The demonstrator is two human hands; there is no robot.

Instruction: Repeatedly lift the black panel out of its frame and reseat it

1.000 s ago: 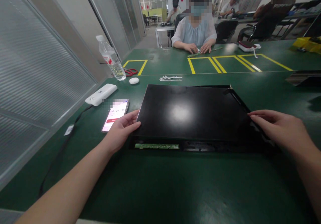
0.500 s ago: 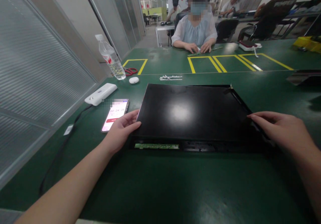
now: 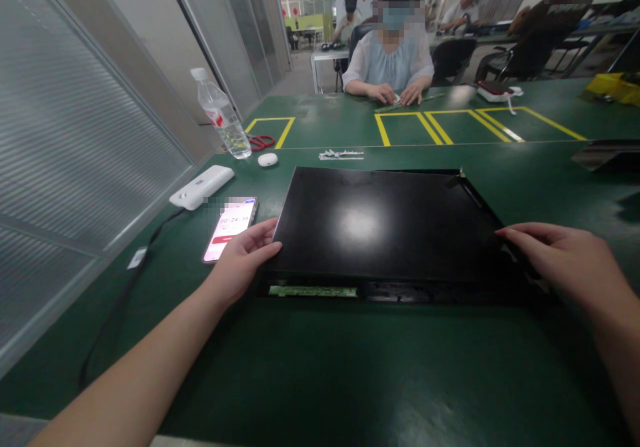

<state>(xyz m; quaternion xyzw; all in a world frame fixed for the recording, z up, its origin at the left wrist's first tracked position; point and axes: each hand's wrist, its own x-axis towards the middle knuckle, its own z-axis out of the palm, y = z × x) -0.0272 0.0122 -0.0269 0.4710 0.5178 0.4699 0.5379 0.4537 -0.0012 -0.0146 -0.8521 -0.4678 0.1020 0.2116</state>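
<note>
A large black flat panel (image 3: pixel 385 223) lies on the green table (image 3: pixel 350 367), with a green circuit strip (image 3: pixel 313 291) showing along its near edge. My left hand (image 3: pixel 243 260) grips the panel's left near corner, fingers on top of the edge. My right hand (image 3: pixel 567 263) holds the right edge near the near corner, fingers curled over it. A thin black frame strip (image 3: pixel 475 197) runs along the panel's right side.
Left of the panel lie a lit phone (image 3: pixel 231 228), a white power bank (image 3: pixel 201 187) with a black cable, a white earbud case (image 3: pixel 267 160), red scissors (image 3: pixel 260 143) and a water bottle (image 3: pixel 220 115). Small white parts (image 3: pixel 341 156) lie behind the panel. A person (image 3: pixel 395 60) works across the table.
Almost nothing has moved; my right hand has shifted very slightly along the panel's right edge.
</note>
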